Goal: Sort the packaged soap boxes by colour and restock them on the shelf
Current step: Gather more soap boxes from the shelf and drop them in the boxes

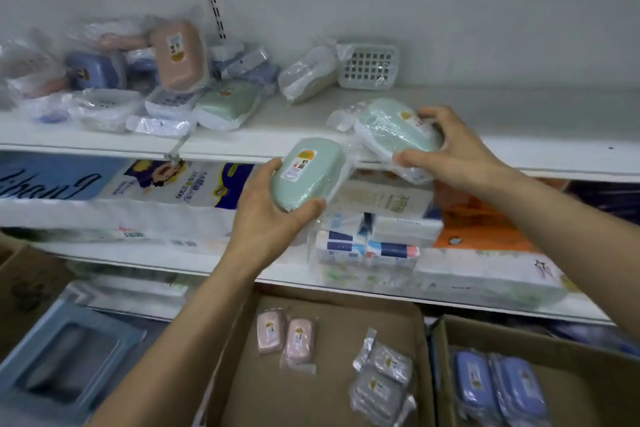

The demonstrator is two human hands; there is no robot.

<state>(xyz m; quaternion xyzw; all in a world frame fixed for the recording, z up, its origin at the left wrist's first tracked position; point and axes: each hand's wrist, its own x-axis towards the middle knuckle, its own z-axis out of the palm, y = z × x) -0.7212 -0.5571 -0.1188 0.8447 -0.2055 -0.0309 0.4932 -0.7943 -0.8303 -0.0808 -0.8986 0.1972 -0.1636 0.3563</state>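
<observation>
My left hand (268,215) grips a mint-green wrapped soap box (304,173) in front of the upper shelf's edge (554,159). My right hand (453,152) holds a second green soap box (394,126) tilted on that shelf's front edge. A mixed pile sits at the shelf's left: a pink box (178,54), a blue box (95,71), a green box (227,102) and clear-wrapped ones. Below, a cardboard carton (332,322) holds two pink boxes (285,336) and grey ones (382,381). Another carton (485,333) holds blue boxes (502,388).
A white perforated soap tray (369,66) and a wrapped pack (308,73) stand at the shelf's back. The lower shelf carries tissue packs (374,229) and paper rolls (156,191). A blue plastic bin (65,354) sits at lower left.
</observation>
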